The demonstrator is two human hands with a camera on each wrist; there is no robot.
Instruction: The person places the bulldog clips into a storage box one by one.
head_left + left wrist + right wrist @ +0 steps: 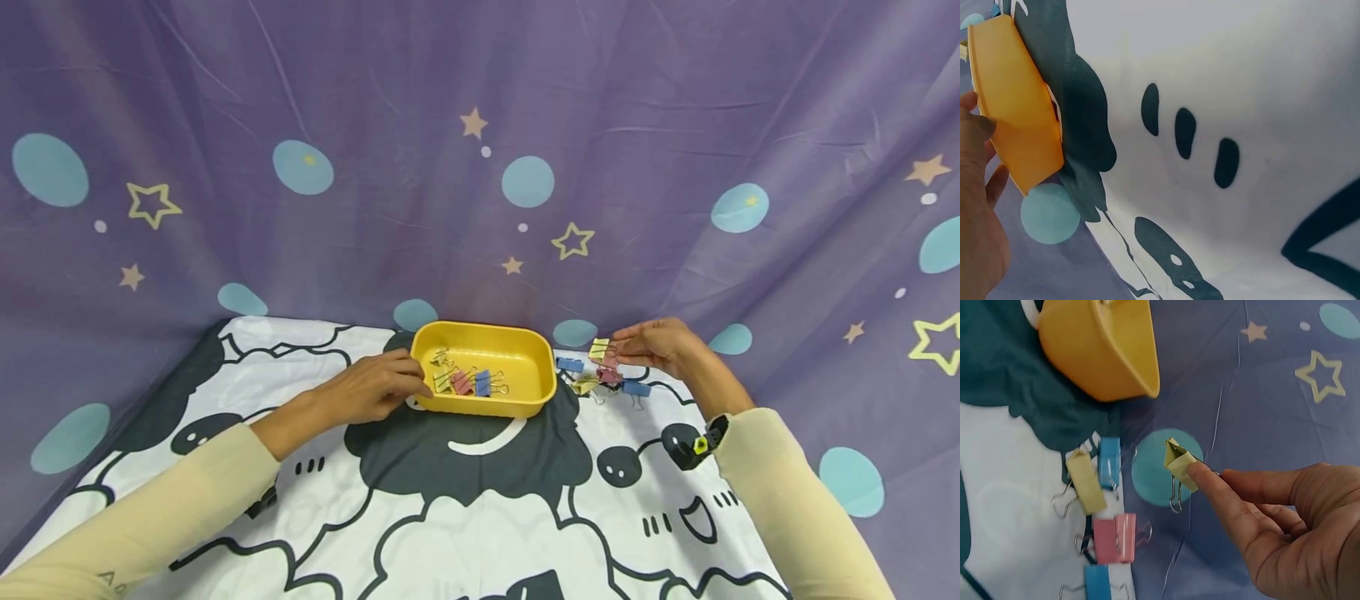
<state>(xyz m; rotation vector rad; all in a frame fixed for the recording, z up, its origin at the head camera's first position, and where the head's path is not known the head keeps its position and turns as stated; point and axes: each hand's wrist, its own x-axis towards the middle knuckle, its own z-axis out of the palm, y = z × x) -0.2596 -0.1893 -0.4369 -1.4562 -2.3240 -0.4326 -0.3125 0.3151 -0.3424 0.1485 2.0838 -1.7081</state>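
A yellow binder clip (1180, 467) is pinched between the thumb and fingers of my right hand (660, 346), raised above the cloth to the right of the yellow tray (480, 407). My left hand (367, 387) grips the tray by its left end, fingers at the rim, as the left wrist view also shows. Inside the tray lie several clips, among them a pink clip (462, 382) and a blue clip (483, 383). Below the right hand, another yellow clip (1085, 482), a blue clip (1110, 462), pink clips (1115, 539) and a second blue clip (1097, 582) rest on the cloth.
A white cloth (480, 542) with dark cartoon drawings covers the table. Directly behind the tray rises a purple curtain (420, 233) printed with stars and blue spots, close to the table's back edge.
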